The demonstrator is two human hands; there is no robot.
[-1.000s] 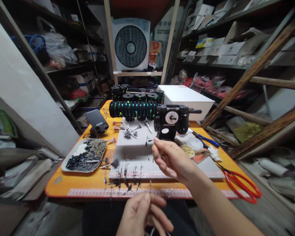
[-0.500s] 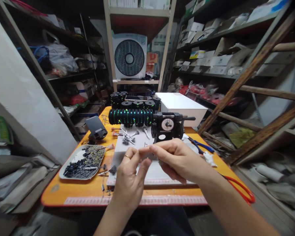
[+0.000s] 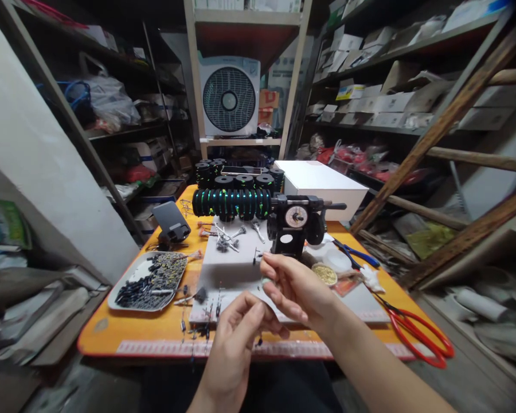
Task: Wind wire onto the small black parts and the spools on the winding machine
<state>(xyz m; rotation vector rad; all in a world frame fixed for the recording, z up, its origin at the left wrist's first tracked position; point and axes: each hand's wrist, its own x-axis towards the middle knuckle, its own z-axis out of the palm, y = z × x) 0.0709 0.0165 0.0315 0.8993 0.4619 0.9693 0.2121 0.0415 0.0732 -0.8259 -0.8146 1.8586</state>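
Observation:
My left hand [image 3: 241,335] is low over the front of the white board [image 3: 236,272], its thumb pressed against curled fingers. Whatever it pinches is hidden; a small dark piece [image 3: 260,342] shows just below its fingers. To its right and a little higher, my right hand [image 3: 298,287] has its thumb and fingers bent close together, with a tiny greenish bit [image 3: 265,281] at the tips, too small to name. The hands are apart. Beyond them stands a black hand-cranked device [image 3: 290,229] with a round dial, beside a ribbed black roll [image 3: 232,203] with green flecks.
A white tray [image 3: 126,275] of small black and grey parts sits at left. Bundles of white-stemmed pieces [image 3: 227,238] lie on the board. At right are a tub of gold bits [image 3: 324,274], blue-handled pliers [image 3: 361,255] and red-handled scissors [image 3: 421,335]. A white box [image 3: 322,180] stands behind.
My hands have separated from touching fingertips. The left moved down and right; the right shifted slightly. The gold tub and scissors show more fully.

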